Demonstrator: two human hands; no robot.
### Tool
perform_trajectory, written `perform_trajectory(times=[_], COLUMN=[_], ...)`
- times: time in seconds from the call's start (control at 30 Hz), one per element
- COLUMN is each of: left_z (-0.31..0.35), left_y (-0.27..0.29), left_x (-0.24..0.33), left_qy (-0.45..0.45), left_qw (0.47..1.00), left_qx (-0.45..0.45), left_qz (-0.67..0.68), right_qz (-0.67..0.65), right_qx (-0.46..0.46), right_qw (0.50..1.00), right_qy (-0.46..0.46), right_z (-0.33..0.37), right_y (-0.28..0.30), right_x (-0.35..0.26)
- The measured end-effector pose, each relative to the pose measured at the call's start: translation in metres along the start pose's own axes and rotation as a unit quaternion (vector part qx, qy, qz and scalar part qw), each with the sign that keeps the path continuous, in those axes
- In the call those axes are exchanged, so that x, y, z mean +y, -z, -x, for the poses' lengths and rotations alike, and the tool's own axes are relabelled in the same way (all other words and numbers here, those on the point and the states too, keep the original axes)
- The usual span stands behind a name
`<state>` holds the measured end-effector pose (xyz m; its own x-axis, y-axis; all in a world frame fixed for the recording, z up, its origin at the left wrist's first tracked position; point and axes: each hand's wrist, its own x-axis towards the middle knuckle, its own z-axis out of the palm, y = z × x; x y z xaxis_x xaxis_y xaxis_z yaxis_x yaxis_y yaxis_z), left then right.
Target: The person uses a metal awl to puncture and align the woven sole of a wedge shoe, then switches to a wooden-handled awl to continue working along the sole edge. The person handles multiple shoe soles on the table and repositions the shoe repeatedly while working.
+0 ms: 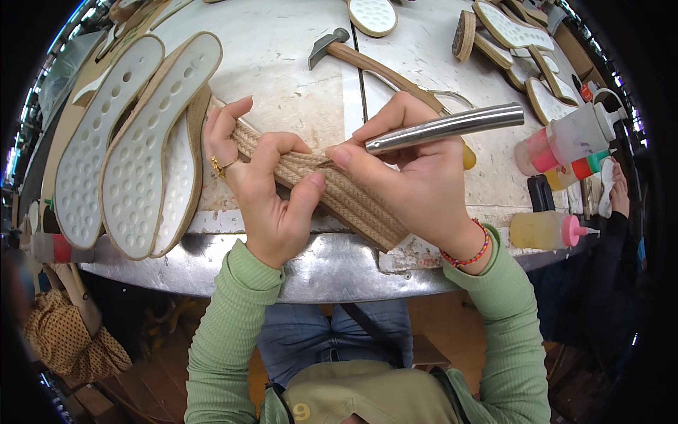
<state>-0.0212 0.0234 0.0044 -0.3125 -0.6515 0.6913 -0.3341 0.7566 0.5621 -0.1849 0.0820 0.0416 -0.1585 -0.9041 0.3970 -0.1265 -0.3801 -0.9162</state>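
A tan shoe sole wrapped in several rows of braided jute [353, 200] lies slanted in front of me, above the table's near edge. My left hand [263, 169] grips its upper left part, thumb and index finger pressing on the braid. In my right hand [421, 173] is a tool with a thick, shiny metal handle [452, 127], the handle pointing right. Its thin dark tip touches the braid between my two hands; I cannot make out the tip's exact shape. The right fingertips also rest against the braid.
Several white dimpled soles [134, 169] lean together at left. Beyond my hands lies a wooden-handled hammer [374, 65], with partly hidden pliers beneath it. More soles [512, 28] are piled far right. Squeeze bottles [537, 230] stand and lie at right. Other people's arms show at both sides.
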Motion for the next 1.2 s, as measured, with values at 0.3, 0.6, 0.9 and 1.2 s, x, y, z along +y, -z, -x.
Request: perform_trajectory(times=[0.3, 0.6, 0.9, 1.2], left_z=[0.0, 0.001, -0.001, 0.001], left_y=[0.0, -0.001, 0.0, -0.003], left_x=[0.0, 0.001, 0.013, 0.027], left_qy=[-0.005, -0.003, -0.045, -0.038], left_qw=[1.0, 1.0, 0.996, 0.99], left_qx=[0.002, -0.001, 0.002, -0.052], left_qz=[0.004, -0.015, -0.071, -0.124], right_qz=[-0.03, -0.132, 0.018, 0.002], right_qx=[0.006, 0.073, -0.003, 0.049], right_qw=[0.998, 0.986, 1.0, 0.998], right_qy=[-0.052, -0.066, -0.002, 0.047], right_z=[-0.002, -0.001, 0.013, 0.015], right_y=[0.003, 0.009, 0.021, 0.015], right_x=[-0.003, -0.001, -0.001, 0.009])
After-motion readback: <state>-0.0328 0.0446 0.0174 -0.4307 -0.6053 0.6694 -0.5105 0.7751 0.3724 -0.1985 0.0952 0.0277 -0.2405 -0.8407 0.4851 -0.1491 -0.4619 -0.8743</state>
